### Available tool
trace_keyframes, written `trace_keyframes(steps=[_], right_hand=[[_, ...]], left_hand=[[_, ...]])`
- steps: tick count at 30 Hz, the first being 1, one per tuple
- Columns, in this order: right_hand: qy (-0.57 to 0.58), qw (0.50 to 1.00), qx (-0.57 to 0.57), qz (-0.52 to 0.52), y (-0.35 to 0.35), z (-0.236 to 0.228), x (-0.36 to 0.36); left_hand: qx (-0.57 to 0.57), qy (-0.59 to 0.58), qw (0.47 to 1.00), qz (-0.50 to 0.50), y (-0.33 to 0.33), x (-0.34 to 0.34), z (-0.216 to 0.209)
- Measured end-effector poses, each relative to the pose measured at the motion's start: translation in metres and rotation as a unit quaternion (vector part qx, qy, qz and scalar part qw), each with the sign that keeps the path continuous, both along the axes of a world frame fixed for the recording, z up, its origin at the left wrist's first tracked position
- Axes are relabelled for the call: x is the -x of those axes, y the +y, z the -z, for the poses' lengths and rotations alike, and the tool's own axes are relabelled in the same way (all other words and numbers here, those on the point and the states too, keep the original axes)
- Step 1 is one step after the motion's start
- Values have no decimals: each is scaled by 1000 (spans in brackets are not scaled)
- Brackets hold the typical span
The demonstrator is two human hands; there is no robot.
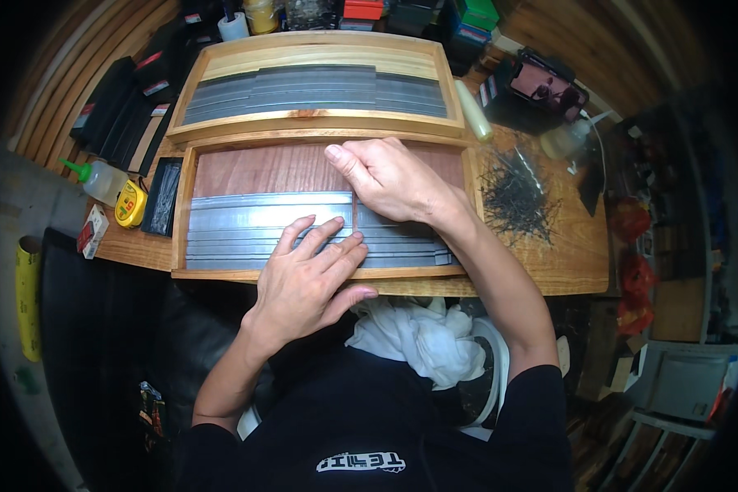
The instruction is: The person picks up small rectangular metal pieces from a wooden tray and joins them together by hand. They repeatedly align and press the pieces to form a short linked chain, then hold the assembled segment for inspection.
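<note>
A shallow wooden tray (221, 275) lies at the near edge of the table, its brown bottom showing along the far side. Long grey metal strips (246, 217) fill its near part in rows, split by a narrow gap near the middle. My left hand (307, 275) rests on these strips with fingers spread, its fingertips beside the gap. Above the strips right of the gap, my right hand (394, 180) is closed, thumb stretched to the left; whatever its curled fingers hold is hidden. Behind stands a second wooden tray (320, 38), with more grey strips (312, 90) inside.
Right of the trays lies a heap of thin dark metal pieces (517, 197), with a squeeze bottle (566, 139) beyond. A narrow black box (166, 193), a yellow tape measure (129, 203) and a green-nozzled bottle (102, 180) stand left. White cloth (418, 336) hangs below the table edge.
</note>
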State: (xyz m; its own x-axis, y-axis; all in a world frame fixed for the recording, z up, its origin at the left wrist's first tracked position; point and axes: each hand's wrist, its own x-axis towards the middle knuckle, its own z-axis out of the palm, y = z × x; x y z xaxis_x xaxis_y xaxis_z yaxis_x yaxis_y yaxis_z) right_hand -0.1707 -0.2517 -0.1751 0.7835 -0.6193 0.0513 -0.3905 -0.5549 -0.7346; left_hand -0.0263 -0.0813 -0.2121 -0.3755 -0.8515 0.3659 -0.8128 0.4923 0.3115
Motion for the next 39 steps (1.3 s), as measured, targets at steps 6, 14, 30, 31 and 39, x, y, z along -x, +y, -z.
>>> trace_keyframes(steps=[6, 14, 30, 31, 39], right_hand=[[6, 999, 39, -21, 1, 0, -3], [-2, 998, 54, -12, 8, -21, -4], [-180, 956, -148, 179, 67, -11, 54], [-209, 945, -172, 186, 66, -6, 57], [-265, 898, -241, 254, 85, 23, 65]], left_hand=[[-7, 35, 999, -2, -2, 2, -2], [-47, 259, 959, -101, -18, 10, -6], [-198, 504, 838, -67, -24, 20, -6], [-199, 526, 825, -54, -24, 19, -4], [-224, 469, 851, -80, -22, 4, -14]])
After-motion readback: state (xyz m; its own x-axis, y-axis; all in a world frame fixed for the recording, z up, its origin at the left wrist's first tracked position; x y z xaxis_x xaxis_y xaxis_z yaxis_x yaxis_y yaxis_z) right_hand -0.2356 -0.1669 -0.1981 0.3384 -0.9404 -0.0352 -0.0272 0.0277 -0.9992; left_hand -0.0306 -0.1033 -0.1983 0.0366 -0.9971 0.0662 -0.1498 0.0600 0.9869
